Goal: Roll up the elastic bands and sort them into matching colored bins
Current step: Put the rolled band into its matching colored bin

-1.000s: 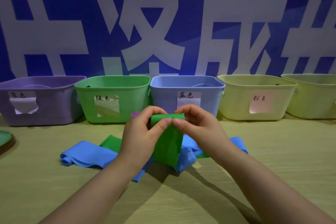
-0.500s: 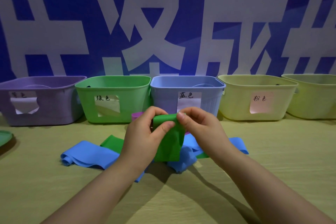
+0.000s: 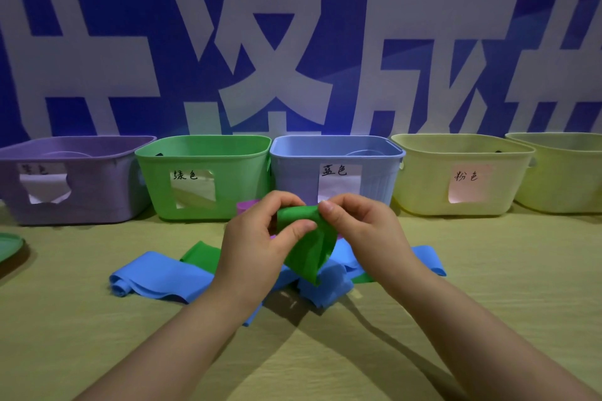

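My left hand point(image 3: 257, 238) and my right hand point(image 3: 361, 228) both pinch a green elastic band point(image 3: 308, 244), rolled at its top, with a short tail hanging down above the table. Under the hands lies a blue band point(image 3: 156, 277), spread flat with its left end curled. Another green band point(image 3: 200, 255) peeks out beneath it. A purple band point(image 3: 246, 206) shows just behind my left hand. Along the back stand a purple bin point(image 3: 81, 198), a green bin point(image 3: 202, 153), a blue bin point(image 3: 335, 153) and a yellow bin point(image 3: 462, 156) with a pink label.
A second yellow bin point(image 3: 566, 172) sits at the far right. A green lid or plate point(image 3: 9, 246) pokes in at the left edge. The bins stand against a blue wall with large white characters. The table top point(image 3: 325, 352) is yellow-green cloth.
The hanging tail of the green band has grown shorter as the roll at the top thickened. Both hands stay in the same place above the blue band.
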The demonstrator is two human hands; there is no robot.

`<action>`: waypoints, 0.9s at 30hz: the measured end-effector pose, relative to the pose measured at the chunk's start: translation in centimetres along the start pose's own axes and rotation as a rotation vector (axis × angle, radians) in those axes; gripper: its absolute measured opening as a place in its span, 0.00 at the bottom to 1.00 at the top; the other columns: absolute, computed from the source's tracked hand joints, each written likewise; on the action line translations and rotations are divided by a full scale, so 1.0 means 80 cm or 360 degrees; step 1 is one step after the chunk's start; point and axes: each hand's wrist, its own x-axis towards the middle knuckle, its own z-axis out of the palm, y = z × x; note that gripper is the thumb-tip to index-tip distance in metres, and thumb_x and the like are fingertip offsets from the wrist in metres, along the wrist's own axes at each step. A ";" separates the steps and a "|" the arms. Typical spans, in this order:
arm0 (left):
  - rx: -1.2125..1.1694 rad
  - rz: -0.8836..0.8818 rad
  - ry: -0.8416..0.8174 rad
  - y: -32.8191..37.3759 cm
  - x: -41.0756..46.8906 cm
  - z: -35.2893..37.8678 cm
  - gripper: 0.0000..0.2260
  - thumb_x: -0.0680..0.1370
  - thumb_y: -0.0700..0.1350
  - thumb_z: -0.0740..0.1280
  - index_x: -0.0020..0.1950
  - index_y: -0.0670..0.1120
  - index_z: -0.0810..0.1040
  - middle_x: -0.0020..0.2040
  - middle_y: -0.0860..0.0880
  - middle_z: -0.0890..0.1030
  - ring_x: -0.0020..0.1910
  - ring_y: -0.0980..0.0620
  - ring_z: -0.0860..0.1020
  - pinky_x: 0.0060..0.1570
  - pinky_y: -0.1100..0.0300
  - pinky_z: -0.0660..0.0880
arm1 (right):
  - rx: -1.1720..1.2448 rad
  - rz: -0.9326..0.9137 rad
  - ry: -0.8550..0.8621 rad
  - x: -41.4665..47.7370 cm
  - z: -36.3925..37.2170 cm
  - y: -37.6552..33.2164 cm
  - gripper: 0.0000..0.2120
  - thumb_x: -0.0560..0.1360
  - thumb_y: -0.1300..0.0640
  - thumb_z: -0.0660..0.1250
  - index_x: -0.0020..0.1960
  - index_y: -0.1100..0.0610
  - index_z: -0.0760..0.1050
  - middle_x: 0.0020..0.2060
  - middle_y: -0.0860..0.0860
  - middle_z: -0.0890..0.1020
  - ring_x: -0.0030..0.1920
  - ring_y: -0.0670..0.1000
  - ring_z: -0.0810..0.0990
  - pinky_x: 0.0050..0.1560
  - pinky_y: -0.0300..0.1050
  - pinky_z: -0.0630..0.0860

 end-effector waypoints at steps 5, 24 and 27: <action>0.0076 0.0026 0.0026 -0.003 0.001 -0.001 0.05 0.67 0.53 0.68 0.41 0.55 0.75 0.35 0.58 0.78 0.34 0.61 0.73 0.36 0.61 0.71 | 0.0123 -0.0025 -0.0051 -0.002 0.003 0.001 0.06 0.73 0.61 0.68 0.47 0.53 0.77 0.35 0.49 0.79 0.37 0.42 0.77 0.40 0.34 0.75; 0.0195 0.0026 0.0090 -0.004 0.001 -0.001 0.09 0.69 0.46 0.74 0.40 0.51 0.74 0.34 0.51 0.76 0.34 0.54 0.73 0.35 0.55 0.71 | 0.0177 0.0044 -0.0063 0.000 0.003 0.005 0.05 0.73 0.62 0.67 0.45 0.53 0.76 0.36 0.48 0.80 0.38 0.42 0.78 0.41 0.35 0.75; 0.0225 0.0042 0.0075 -0.003 0.000 -0.002 0.09 0.68 0.47 0.75 0.40 0.51 0.74 0.35 0.51 0.77 0.34 0.54 0.74 0.35 0.59 0.71 | 0.0201 0.0044 -0.0053 0.001 0.002 0.004 0.06 0.73 0.64 0.66 0.41 0.55 0.76 0.32 0.46 0.79 0.34 0.41 0.78 0.37 0.33 0.74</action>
